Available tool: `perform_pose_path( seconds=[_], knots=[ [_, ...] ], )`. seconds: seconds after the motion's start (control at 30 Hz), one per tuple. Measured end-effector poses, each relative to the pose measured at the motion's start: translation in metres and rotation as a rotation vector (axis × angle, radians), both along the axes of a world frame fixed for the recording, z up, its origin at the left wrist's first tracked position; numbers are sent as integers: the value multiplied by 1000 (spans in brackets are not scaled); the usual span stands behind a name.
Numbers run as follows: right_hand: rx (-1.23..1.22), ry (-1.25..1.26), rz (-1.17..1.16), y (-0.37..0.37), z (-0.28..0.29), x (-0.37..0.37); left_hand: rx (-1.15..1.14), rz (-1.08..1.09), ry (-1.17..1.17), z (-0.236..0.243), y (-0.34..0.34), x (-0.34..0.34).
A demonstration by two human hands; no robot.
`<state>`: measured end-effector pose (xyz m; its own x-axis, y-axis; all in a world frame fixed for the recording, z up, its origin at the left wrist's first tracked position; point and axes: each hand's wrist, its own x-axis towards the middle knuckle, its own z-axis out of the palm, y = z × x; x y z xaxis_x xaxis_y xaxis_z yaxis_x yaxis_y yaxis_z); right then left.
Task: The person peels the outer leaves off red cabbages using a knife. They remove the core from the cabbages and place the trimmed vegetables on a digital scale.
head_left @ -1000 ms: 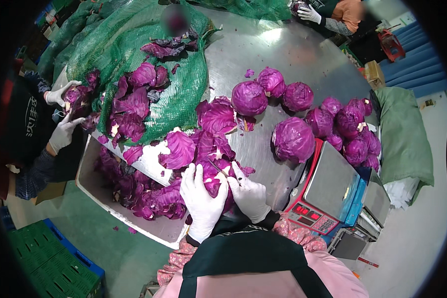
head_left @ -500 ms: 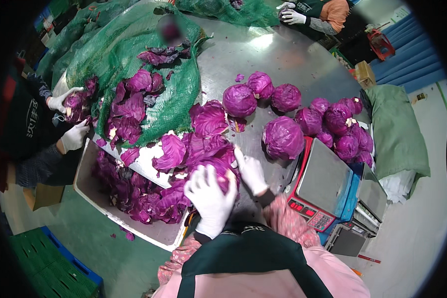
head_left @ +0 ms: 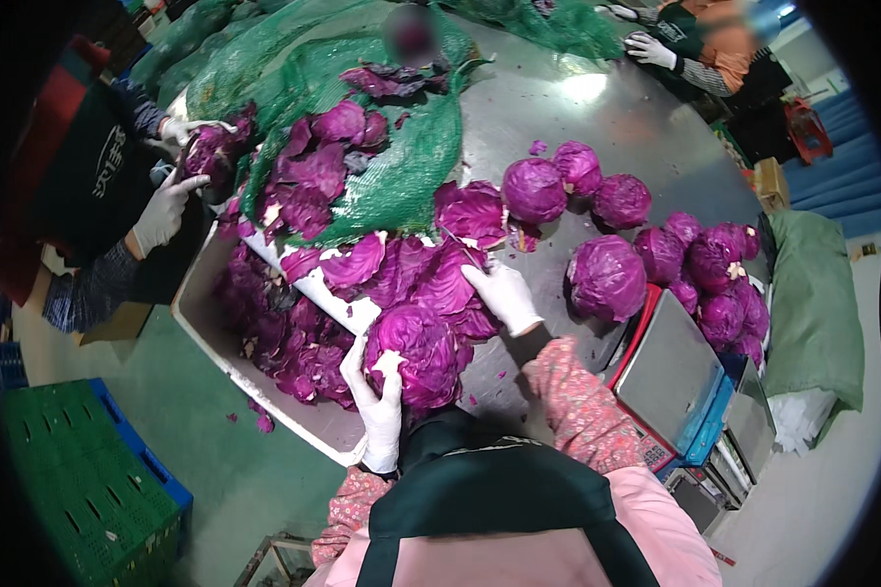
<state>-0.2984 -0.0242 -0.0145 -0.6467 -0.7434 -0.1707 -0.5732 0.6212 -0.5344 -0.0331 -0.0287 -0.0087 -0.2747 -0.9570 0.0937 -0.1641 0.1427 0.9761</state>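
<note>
1. A co-worker's gloved hand (head_left: 163,210) works at the bench's left edge, beside green netting (head_left: 382,176).
2. The left hand (head_left: 380,406) grips a red cabbage (head_left: 416,352) at the near edge.
3. The right hand (head_left: 504,293) lies flat on loose leaves (head_left: 431,274), grasping nothing.
4. Trimmed heads (head_left: 607,279) crowd the scale (head_left: 671,372) at the right.

We see trimmed red cabbages (head_left: 715,264) heaped beside a weighing scale (head_left: 671,377), green net sacks (head_left: 382,176) on the steel table (head_left: 597,127), and green crates (head_left: 78,479) below.
</note>
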Motion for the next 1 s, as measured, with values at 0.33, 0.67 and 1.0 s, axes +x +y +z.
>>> perform_pose_path(
  seconds=[0.33,0.67,1.0],
  knots=[
    [-479,-310,162,63,80,110,-97,-33,-109,16,3,-18],
    [-310,65,82,90,60,100,-270,28,-199,6,-16,4],
    [-262,249,152,76,97,76,-80,77,-230,35,-31,27]
  ],
)
